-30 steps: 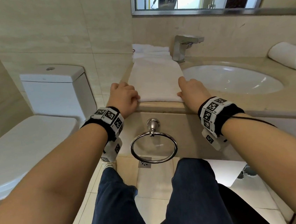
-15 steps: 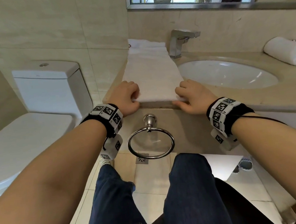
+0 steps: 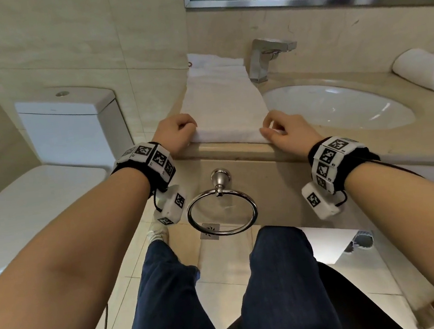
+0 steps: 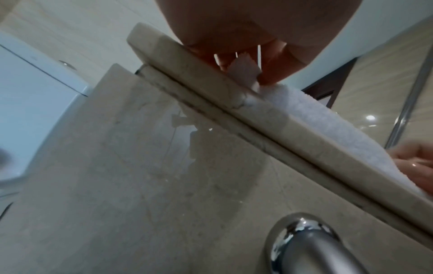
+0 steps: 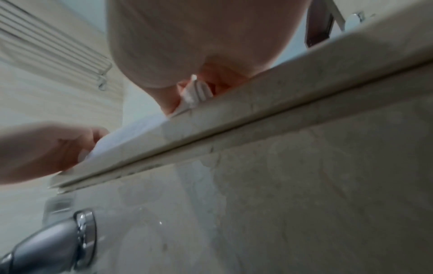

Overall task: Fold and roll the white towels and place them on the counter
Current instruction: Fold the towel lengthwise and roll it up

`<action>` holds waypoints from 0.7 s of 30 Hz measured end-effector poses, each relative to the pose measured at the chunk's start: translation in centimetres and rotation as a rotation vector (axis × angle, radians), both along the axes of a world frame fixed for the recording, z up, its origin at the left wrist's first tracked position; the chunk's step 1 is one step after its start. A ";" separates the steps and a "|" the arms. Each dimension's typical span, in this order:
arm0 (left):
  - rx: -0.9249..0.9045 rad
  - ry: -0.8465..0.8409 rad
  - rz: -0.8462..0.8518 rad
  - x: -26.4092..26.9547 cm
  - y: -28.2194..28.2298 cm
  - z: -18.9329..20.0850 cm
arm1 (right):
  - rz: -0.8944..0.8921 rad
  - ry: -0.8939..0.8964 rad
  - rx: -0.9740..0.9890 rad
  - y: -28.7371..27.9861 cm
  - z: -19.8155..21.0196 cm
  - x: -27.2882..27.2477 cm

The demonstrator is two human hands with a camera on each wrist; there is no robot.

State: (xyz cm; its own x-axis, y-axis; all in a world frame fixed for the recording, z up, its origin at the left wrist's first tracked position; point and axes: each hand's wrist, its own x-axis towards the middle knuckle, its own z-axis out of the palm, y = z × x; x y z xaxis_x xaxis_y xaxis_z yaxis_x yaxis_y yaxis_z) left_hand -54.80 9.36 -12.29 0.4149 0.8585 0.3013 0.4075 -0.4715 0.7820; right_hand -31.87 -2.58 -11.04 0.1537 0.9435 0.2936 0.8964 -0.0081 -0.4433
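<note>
The folded white terry towel (image 3: 225, 110) lies as a long strip on the beige stone worktop (image 3: 236, 150), its long axis running from the worktop's front edge straight back to the rear wall, to the left of the white oval basin (image 3: 338, 106). Its near short end sits right at the front edge, and both hands are on that end. The left hand (image 3: 176, 133) has the front-left corner, the right hand (image 3: 285, 133) the front-right corner, so the rest of the strip stretches away from each grip towards the wall. Neither hand is nearer; they stand level, one at each side of the short end.

Each grip is narrow and holding cloth: in the left wrist view the left fingers (image 4: 269, 74) pinch a small tab of towel just above the worktop lip, and in the right wrist view the right fingers (image 5: 218, 81) pinch the other corner likewise.

By my reading the roll starts here, turning the near end over and away along the strip's length; both corners would need to travel evenly or the roll may skew.

The basin holds nothing that I can see. A rolled white towel (image 3: 425, 70) already rests at the worktop's far right, and more folded white towelling (image 3: 213, 64) lies at the rear edge beside the chrome tap (image 3: 266, 57).
</note>
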 end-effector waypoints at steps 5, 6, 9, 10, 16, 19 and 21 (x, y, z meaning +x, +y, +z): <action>0.056 0.082 0.014 0.6 0.3 0.4 | -0.035 0.171 -0.072 0.9 0.5 -0.2; 0.050 0.106 0.033 0.8 0.3 0.5 | -0.053 0.177 -0.096 1.3 0.5 -0.3; 0.066 0.230 0.107 1.4 0.2 0.8 | -0.138 0.189 -0.153 2.5 0.7 -0.3; 0.080 0.276 0.145 1.6 0.2 0.9 | -0.170 0.200 -0.157 2.8 0.8 -0.3; -0.030 0.332 0.272 2.7 0.1 1.8 | -0.312 0.081 -0.189 3.5 1.6 -0.7; 0.064 0.389 0.285 3.4 0.2 1.9 | -0.332 -0.172 -0.145 3.9 1.9 -1.9; 0.250 0.477 0.274 3.8 0.0 2.1 | -0.262 -0.243 -0.053 3.8 1.5 -3.2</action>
